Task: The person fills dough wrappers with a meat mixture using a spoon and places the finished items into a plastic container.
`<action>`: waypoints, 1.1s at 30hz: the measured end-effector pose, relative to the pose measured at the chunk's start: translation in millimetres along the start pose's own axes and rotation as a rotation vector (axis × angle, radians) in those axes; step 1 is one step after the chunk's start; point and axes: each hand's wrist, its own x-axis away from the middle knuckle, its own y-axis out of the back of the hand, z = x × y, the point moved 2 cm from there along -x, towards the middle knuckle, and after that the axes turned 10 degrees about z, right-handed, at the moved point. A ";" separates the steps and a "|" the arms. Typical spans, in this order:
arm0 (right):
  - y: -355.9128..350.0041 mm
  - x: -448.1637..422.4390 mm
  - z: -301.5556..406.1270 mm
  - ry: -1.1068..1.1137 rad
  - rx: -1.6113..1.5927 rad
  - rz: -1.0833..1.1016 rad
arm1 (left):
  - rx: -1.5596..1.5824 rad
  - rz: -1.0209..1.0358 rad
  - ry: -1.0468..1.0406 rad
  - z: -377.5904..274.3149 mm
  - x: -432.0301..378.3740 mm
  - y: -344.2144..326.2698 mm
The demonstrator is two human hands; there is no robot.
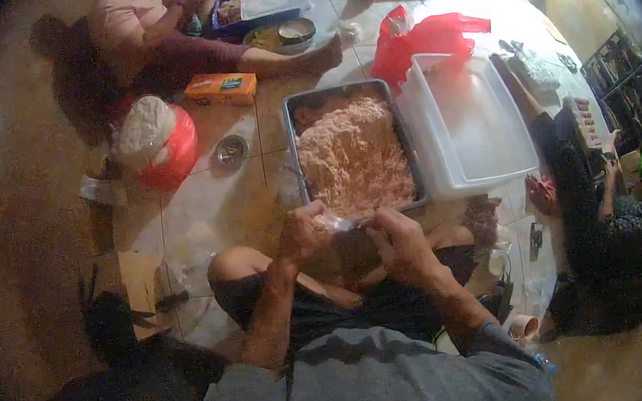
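Just past my crossed legs, a grey rectangular tub (292,144) holds a heaped mass of pinkish-brown, crumbly food-like stuff (354,154). Both my hands meet at the tub's near rim. My left hand (305,229) pinches a small shiny item (335,221), perhaps clear plastic; glare and blur hide its exact shape. At the other end of that item are the bent fingers of my right hand (401,239), thumb and forefinger together on it. A translucent white plastic bin (470,122) stands against the tub's right side.
A red plastic bag (427,37) lies behind the bin. To the left are a wrapped bundle in a red bag (160,142), a round metal dish (231,150) and an orange box (221,89). One person (138,36) sits far left; another (613,231) sits at right.
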 end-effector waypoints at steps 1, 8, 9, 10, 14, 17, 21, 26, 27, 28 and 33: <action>1.1 1.2 4.2 -0.018 -0.011 -0.017 | 0.038 -0.052 -0.002 5.0 2.6 -2.3; 1.8 4.0 -8.6 -0.062 -0.041 -0.112 | 0.072 0.034 -0.051 -22.8 2.3 7.7; -2.0 4.5 -11.1 -0.056 -0.050 -0.083 | 0.086 0.045 -0.024 -20.2 3.6 8.2; -5.4 5.1 -13.3 -0.050 -0.059 -0.054 | 0.100 0.056 0.002 -16.4 4.3 8.5; -9.0 1.9 -10.2 -0.007 -0.126 -0.061 | 0.079 0.074 0.147 15.8 -3.1 10.8; 1.2 6.4 -8.8 -0.136 -0.152 -0.131 | 0.241 0.005 -0.159 0.4 7.9 2.3; 1.2 8.6 -8.0 -0.073 -0.078 -0.057 | 0.108 -0.013 -0.065 -2.2 9.9 6.3; -9.6 9.2 -8.7 -0.076 -0.202 -0.112 | 0.041 -0.082 -0.143 24.5 3.1 -6.8; -9.9 9.4 -11.9 -0.079 -0.150 -0.076 | 0.004 -0.108 -0.168 20.7 0.9 -7.2; -9.4 9.8 -12.8 -0.082 -0.099 -0.040 | -0.084 -0.148 -0.181 12.8 0.7 -3.6; -5.4 4.8 5.0 0.034 -0.043 -0.044 | -0.196 -0.185 -0.063 33.9 3.0 -10.2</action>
